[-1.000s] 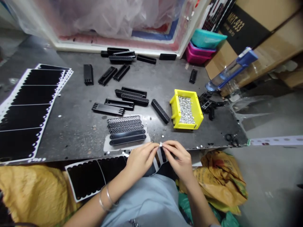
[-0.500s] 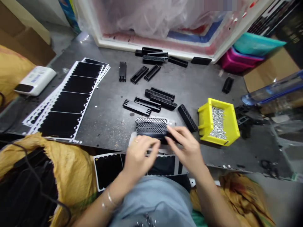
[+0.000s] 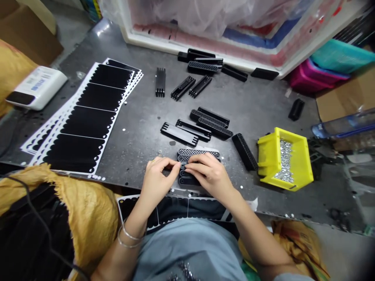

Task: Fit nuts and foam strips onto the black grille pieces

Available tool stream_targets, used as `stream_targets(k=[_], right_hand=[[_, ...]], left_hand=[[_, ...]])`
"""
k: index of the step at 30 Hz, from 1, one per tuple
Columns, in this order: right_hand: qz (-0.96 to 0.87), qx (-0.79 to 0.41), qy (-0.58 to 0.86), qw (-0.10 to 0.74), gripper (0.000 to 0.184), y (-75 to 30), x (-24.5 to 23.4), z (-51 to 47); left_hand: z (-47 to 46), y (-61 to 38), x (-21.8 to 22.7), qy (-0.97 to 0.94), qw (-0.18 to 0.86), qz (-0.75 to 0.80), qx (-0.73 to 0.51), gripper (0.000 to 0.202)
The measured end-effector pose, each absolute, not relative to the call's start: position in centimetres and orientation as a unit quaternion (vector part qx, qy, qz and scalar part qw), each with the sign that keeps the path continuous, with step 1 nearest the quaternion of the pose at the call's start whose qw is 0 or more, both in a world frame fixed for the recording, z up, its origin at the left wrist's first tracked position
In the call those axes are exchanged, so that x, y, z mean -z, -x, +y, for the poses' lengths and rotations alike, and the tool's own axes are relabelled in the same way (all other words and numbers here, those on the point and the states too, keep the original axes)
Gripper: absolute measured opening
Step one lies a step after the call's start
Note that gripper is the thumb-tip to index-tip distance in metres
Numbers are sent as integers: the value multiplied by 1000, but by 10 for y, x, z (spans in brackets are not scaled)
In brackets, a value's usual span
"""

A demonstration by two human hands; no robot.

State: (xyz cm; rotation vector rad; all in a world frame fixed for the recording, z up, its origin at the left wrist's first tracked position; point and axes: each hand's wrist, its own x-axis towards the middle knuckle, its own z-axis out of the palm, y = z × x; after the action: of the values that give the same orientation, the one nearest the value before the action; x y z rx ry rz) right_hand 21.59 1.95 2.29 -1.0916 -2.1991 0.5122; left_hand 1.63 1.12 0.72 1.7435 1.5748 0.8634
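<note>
A row of black slotted grille pieces [image 3: 198,152] lies side by side on the dark metal table [image 3: 131,128], just in front of me. My left hand [image 3: 159,177] pinches at the left end of one piece in the row, fingers curled. My right hand [image 3: 209,173] lies over the middle of the same pieces, fingers pressed down on them. A sheet of black die-cut stickers [image 3: 175,207] rests on my lap under both wrists. What the fingertips pinch is too small to make out.
Sticker sheets [image 3: 84,117] are stacked at the left. More black grille pieces [image 3: 202,125] lie scattered mid-table and at the back. A yellow bin of small metal screws [image 3: 285,158] stands at the right. A white device [image 3: 36,86] sits far left; a foam box [image 3: 222,27] behind.
Both hands moved up from the sticker sheet on my lap onto the row of grille pieces on the table. The camera swung left and nearer.
</note>
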Motion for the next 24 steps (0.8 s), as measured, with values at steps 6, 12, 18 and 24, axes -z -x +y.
stream_targets(k=[6, 12, 18, 24], right_hand=[[-809, -225, 467, 278, 20, -249, -37, 10], [-717, -300, 520, 353, 12, -282, -30, 4], [-758, -208, 511, 348, 17, -280, -32, 2], [-720, -221, 586, 299, 23, -321, -51, -78]], left_hand=[[16, -13, -8, -671, 320, 599, -298, 23], [20, -12, -8, -670, 321, 602, -293, 25], [18, -12, -15, -706, 241, 597, -295, 22], [-36, -59, -20, -807, 151, 390, -417, 17]])
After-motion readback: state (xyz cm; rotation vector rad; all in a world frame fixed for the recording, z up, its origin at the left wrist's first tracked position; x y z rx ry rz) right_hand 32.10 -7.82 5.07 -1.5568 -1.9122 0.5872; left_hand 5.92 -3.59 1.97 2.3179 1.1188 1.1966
